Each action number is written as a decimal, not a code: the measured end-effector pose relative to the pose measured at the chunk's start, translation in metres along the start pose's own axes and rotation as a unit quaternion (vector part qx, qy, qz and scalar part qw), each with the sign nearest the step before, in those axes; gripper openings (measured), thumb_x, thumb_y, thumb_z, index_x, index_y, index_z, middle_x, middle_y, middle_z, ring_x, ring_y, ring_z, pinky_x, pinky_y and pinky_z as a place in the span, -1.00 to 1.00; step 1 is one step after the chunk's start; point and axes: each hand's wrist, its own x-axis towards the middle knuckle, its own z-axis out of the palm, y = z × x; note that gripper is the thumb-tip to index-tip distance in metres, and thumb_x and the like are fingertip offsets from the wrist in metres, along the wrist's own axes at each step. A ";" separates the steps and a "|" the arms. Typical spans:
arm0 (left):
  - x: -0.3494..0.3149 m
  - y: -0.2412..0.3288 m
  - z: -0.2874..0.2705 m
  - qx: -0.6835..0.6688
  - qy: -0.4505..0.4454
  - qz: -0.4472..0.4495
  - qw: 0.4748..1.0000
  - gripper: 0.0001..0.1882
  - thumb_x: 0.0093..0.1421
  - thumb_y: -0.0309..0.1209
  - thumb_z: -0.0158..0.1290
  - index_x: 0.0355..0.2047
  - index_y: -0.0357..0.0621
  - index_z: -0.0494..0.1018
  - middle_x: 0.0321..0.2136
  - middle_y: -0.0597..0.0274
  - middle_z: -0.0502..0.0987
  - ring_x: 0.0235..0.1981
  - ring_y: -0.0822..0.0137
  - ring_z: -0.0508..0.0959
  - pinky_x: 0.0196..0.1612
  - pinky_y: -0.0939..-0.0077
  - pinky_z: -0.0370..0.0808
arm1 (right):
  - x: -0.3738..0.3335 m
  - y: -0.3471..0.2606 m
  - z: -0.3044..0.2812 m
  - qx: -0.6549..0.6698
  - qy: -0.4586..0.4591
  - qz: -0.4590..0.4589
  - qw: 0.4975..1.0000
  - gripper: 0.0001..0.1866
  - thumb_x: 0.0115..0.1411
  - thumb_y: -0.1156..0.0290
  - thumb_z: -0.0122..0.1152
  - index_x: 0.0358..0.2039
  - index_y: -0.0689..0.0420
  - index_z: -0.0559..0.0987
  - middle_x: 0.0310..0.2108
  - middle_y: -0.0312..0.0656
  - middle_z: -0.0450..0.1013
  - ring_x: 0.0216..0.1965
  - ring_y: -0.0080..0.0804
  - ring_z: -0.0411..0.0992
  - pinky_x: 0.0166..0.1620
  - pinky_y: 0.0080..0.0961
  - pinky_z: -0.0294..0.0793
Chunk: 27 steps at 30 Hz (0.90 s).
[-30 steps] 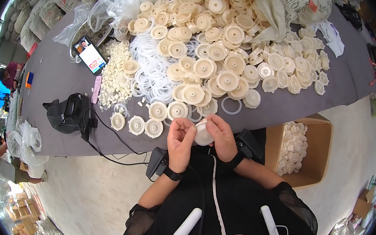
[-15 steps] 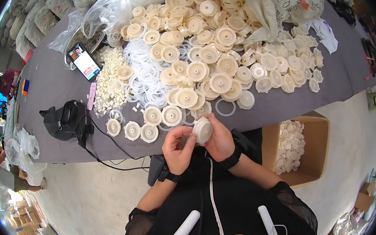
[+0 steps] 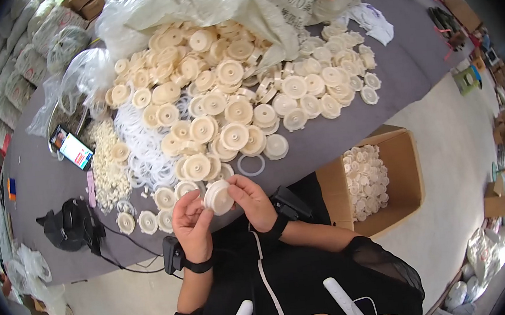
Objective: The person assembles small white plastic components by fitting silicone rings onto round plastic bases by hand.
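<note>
Near the table's front edge, a round cream plastic cap [image 3: 218,198] is held up and tilted between my hands. My left hand [image 3: 193,231] grips its left rim between thumb and fingers. Thumb and fingers of my right hand [image 3: 253,203] close on the opposite rim. Just beyond my left hand lie several loose cream caps [image 3: 164,198], some with a small central peg. A big heap of similar caps [image 3: 235,136] spreads behind. White sealing rings [image 3: 148,144] form a pile to its left, and a single clear ring [image 3: 251,165] lies beyond my right hand.
Small cream pieces [image 3: 106,165] are heaped beside a lit phone [image 3: 72,147]. A black bag [image 3: 71,228] with cables sits at the left. Large woven sacks [image 3: 275,9] stand at the back. Below the right edge, a cardboard box [image 3: 401,170] holds white discs [image 3: 366,183].
The view has swung to the right, so the table contents appear further left. The cap stays in both hands, its flat face now turned more upward.
</note>
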 end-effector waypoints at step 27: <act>0.021 0.006 0.003 0.484 -0.118 0.217 0.839 -0.66 -0.14 -0.66 0.03 -0.27 -0.28 0.36 -0.35 0.07 0.40 -0.34 0.22 0.43 -0.25 0.50 0.35 | 0.013 -0.080 -0.084 -0.134 0.265 -0.163 0.941 -0.71 0.12 0.40 -0.06 -0.14 0.21 0.36 -0.45 -0.34 0.36 -0.55 -0.72 0.25 -0.50 -0.76 0.28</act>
